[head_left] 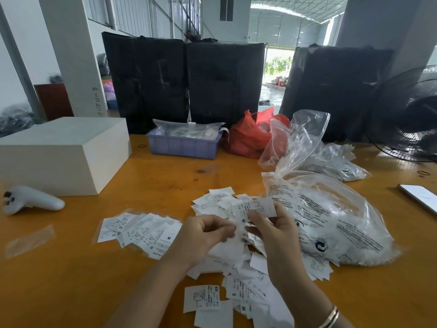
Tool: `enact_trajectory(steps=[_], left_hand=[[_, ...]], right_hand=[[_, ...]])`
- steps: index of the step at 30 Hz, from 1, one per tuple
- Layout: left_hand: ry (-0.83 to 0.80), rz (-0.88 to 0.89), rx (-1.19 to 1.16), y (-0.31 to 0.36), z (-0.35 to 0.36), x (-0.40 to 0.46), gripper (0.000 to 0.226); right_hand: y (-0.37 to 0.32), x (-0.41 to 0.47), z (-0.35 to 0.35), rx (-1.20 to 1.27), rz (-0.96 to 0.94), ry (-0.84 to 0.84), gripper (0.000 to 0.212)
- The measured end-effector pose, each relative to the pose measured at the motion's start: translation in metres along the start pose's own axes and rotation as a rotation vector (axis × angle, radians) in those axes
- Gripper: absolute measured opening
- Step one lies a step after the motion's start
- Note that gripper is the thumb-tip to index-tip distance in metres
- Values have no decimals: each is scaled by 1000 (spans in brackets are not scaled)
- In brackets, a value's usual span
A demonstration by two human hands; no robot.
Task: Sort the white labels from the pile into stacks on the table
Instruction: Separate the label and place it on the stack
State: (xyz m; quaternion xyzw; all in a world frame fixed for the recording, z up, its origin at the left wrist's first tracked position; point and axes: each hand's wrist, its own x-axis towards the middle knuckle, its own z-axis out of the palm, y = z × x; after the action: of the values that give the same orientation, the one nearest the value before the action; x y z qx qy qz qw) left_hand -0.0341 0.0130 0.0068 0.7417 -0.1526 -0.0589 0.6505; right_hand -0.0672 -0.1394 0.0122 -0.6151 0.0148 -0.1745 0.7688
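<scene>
Sorting is partly done: one fanned stack (142,229) is laid on the worktop (71,268); the pile (238,275) remains, and labels (254,209) are pinched in both hands' fingers (254,215).

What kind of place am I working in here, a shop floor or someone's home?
Most likely a garment warehouse or packing workshop, not a home. Tall black wrapped bales stand behind the table, clear bags of size labels lie on it, and the background shows a metal-roofed industrial hall.

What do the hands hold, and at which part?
The right hand pinches some labels at their lower edge. The left hand pinches a label's corner beside it.
</scene>
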Motion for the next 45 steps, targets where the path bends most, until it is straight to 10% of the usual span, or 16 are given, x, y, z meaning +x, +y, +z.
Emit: enact_trajectory(steps=[25,31,45], left_hand=[[29,67,13,-2,1,0,7],[102,4,-58,-4,1,4,21],[157,-10,-8,-5,0,4,8]], right_hand=[[10,5,-5,-239,19,-301,17],[13,9,-10,-275,-127,-101,13],[17,0,-1,-574,-271,-201,24]])
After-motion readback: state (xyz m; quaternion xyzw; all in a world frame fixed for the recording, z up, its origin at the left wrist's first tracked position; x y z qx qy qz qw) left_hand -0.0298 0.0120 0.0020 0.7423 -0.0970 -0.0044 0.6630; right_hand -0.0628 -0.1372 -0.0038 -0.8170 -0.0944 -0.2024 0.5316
